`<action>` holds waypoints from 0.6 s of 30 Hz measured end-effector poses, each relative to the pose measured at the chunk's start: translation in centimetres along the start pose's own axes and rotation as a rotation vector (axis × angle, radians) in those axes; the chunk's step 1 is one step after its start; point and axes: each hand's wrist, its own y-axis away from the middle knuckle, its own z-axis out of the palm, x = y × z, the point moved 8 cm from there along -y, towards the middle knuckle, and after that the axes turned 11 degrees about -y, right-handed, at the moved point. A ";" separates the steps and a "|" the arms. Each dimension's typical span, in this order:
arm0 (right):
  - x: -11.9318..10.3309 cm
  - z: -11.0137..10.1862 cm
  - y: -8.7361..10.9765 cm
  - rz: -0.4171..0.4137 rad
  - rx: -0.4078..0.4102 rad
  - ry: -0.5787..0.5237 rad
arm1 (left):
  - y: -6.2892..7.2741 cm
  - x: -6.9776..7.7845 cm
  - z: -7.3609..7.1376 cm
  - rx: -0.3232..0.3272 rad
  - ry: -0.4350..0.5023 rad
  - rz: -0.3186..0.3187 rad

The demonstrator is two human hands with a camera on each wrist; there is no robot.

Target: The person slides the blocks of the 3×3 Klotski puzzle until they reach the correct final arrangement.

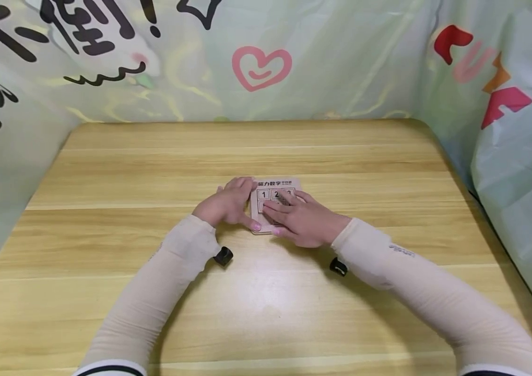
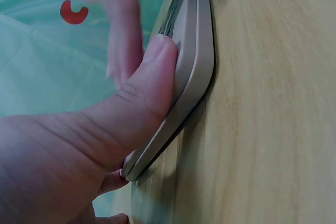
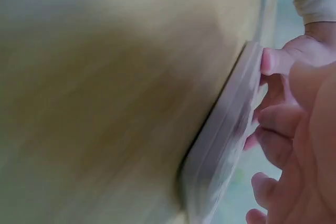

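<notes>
A flat number sliding puzzle [image 1: 266,183] with printed numerals lies on the wooden table, part of its face hidden under my right hand. My left hand [image 1: 227,202] holds it along the left side, thumb on the near corner and fingers at the far end. The left wrist view shows that thumb [image 2: 152,77] pressing the rounded corner of the puzzle [image 2: 202,51]. Over the number tiles, my right hand [image 1: 305,222] spreads its fingers. In the right wrist view these fingers [image 3: 278,145] are just above the puzzle face, gripping nothing.
The wooden table [image 1: 266,313] stretches around the puzzle on all sides. A printed cloth [image 1: 341,62] hangs behind it and along both sides. Small black cameras [image 1: 223,256] sit under the wrists, near the tabletop.
</notes>
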 end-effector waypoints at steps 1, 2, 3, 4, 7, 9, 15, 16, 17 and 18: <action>0.2 0.1 0.5 -0.002 -0.002 0.002 | 0.0 0.0 0.0 -0.002 -0.002 -0.003; 0.3 0.3 1.0 -0.004 -0.004 0.007 | 0.0 0.0 0.0 -0.004 -0.004 -0.007; 0.4 0.4 1.5 -0.004 -0.006 0.009 | 0.0 0.0 0.0 -0.005 -0.006 -0.009; 0.5 0.5 1.8 -0.003 -0.010 0.008 | 0.1 -0.1 0.0 -0.006 -0.008 -0.012; 0.2 0.9 2.0 -0.010 -0.022 -0.005 | 0.2 -0.1 -0.1 -0.003 -0.009 -0.014; -0.2 1.1 1.5 -0.024 -0.027 -0.015 | 0.2 -0.1 -0.1 -0.001 -0.010 -0.012; 0.1 1.0 1.8 -0.008 -0.033 -0.020 | 0.1 0.1 -0.1 0.008 0.001 -0.005; 0.4 0.9 2.3 0.005 -0.030 -0.020 | 0.1 0.1 -0.1 0.007 0.003 -0.005; 0.7 0.8 2.8 0.018 -0.026 -0.018 | 0.1 0.2 0.0 0.005 0.002 -0.007; 1.0 0.8 3.3 0.028 -0.024 -0.015 | 0.1 0.1 0.0 0.003 0.003 -0.010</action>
